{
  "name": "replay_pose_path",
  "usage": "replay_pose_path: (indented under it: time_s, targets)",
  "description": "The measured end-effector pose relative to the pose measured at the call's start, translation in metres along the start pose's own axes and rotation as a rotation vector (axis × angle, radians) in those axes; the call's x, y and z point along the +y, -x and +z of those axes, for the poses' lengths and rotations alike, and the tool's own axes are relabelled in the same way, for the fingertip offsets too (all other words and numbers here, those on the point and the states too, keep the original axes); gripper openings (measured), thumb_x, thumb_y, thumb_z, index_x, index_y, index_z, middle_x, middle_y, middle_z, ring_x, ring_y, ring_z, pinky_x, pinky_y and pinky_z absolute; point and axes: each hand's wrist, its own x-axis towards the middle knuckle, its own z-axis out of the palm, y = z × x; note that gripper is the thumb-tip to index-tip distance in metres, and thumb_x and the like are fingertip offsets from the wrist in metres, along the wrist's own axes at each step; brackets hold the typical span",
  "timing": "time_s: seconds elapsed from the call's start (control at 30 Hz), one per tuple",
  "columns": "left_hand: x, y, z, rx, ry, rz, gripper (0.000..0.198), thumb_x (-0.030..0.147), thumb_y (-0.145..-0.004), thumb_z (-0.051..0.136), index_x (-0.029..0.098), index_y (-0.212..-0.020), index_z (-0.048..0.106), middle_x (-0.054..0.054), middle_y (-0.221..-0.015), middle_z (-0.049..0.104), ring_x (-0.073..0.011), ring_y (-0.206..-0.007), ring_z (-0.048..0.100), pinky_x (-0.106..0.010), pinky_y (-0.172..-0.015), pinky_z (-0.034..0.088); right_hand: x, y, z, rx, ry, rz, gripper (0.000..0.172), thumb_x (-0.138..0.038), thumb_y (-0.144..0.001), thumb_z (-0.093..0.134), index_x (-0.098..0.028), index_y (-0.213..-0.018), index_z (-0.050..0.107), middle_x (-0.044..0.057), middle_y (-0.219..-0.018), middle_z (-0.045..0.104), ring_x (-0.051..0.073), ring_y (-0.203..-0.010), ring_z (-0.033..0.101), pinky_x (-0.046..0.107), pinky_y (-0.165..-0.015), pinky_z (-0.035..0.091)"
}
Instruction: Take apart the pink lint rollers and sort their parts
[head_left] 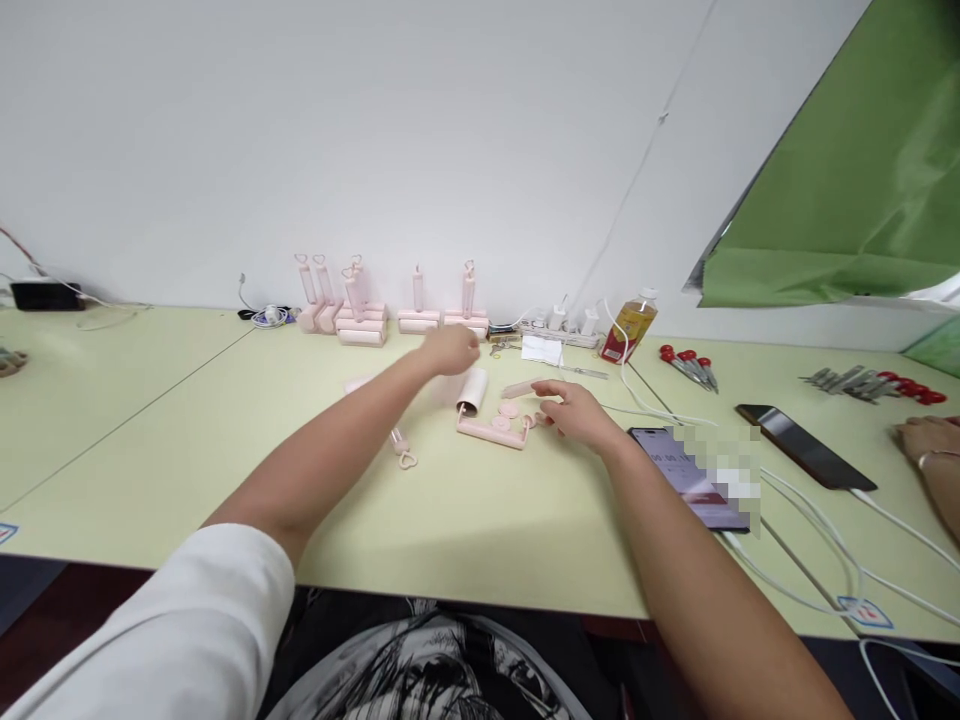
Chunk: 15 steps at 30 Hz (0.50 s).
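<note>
Lying on the pale green table (pixel 487 530), the roll (pixel 474 386) points its dark, open end toward the near side, its long axis running near to far with the far end slightly right. The frame (pixel 491 433) lies just nearer, its bar running left to right, the right end slightly nearer. The handle (pixel 400 443) aims its heart loop near and right. The discs (pixel 508 410) lie flat.

The roll is just nearer than the left hand (pixel 450 350), which is blurred with fingers curled in; whether it grips anything, I cannot tell. The frame's right end is close by the right hand (pixel 571 410), whose fingers are parted and bent. The handle lies left of both hands, partly behind the left forearm (pixel 322 450); the discs sit between roll and right hand.

The roll looks whitish; frame and discs are pale pink.
</note>
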Motion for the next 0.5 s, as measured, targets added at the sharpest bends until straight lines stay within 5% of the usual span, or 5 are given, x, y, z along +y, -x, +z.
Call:
replay_pose_path:
  time_s: [0.13, 0.23, 0.33, 0.5]
  targets:
    - [-0.076, 0.047, -0.016, -0.107, 0.015, -0.243, 0.071, 0.058, -0.079, 0.054, 0.020, -0.138, 0.050, -0.011, -0.146, 0.051, -0.0297, -0.126, 0.052, -0.035, -0.098, 0.044, -0.018, 0.011, 0.001, 0.188, 0.040, -0.082, 0.030, -0.027, -0.079, 0.056, -0.017, -0.104, 0.069, 0.007, -0.101, 0.071, 0.013, -0.060, 0.060, 0.028, -0.059, 0.045]
    - [-0.112, 0.080, -0.005, -0.229, 0.036, -0.362, 0.096, 0.073, -0.069, 0.057, 0.019, -0.147, 0.039, -0.015, -0.149, 0.047, -0.0336, -0.126, 0.052, -0.036, -0.093, 0.047, -0.039, 0.028, 0.018, -0.043, -0.013, -0.298, 0.022, -0.034, -0.083, 0.054, -0.019, -0.089, 0.069, 0.003, -0.084, 0.068, 0.014, -0.063, 0.057, 0.027, -0.059, 0.042]
    - [-0.122, 0.096, 0.012, -0.219, 0.105, -0.313, 0.095, 0.075, -0.069, 0.056, 0.020, -0.145, 0.040, -0.014, -0.146, 0.050, -0.0319, -0.124, 0.055, -0.034, -0.093, 0.047, -0.053, 0.042, 0.042, -0.348, 0.108, -0.379, 0.021, -0.035, -0.085, 0.053, -0.021, -0.086, 0.069, -0.001, -0.068, 0.061, 0.014, -0.062, 0.051, 0.026, -0.057, 0.036]
    - [-0.116, 0.089, 0.022, -0.132, 0.196, -0.159, 0.074, 0.064, -0.073, 0.058, 0.022, -0.134, 0.053, -0.009, -0.138, 0.058, -0.0277, -0.119, 0.058, -0.029, -0.092, 0.047, -0.047, 0.036, 0.059, -0.303, 0.191, -0.360, 0.020, -0.033, -0.085, 0.051, -0.021, -0.081, 0.067, -0.002, -0.066, 0.056, 0.015, -0.063, 0.047, 0.026, -0.059, 0.032]
